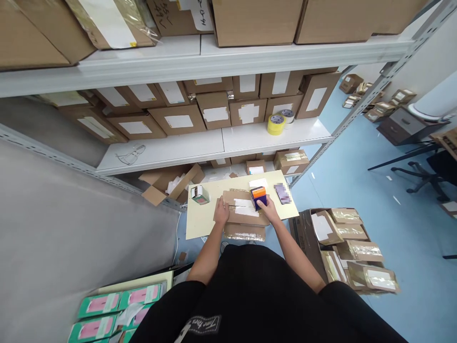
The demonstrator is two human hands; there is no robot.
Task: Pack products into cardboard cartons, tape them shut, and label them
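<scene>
An open cardboard box (232, 216) lies on the small cream table, its flaps spread and a white label on it. My left hand (222, 211) is closed on the box's left edge, the fingertips partly hidden. In my right hand (268, 209) is a small dark blue and orange box (258, 196), gripped at its lower right side and tilted over the cardboard box's right part. A white paper (258, 183) lies just behind it. On the table's left stands a small green and white box (200, 195); a phone (283, 193) lies at the right.
Metal shelves (278, 142) hold rows of labelled cartons ahead, with tape rolls (276, 125) and glasses (131, 155). An open carton (171, 183) stands beyond the table's left. A large carton of taped parcels (307, 238) is on the floor right; green-pink boxes (103, 303) lie behind left.
</scene>
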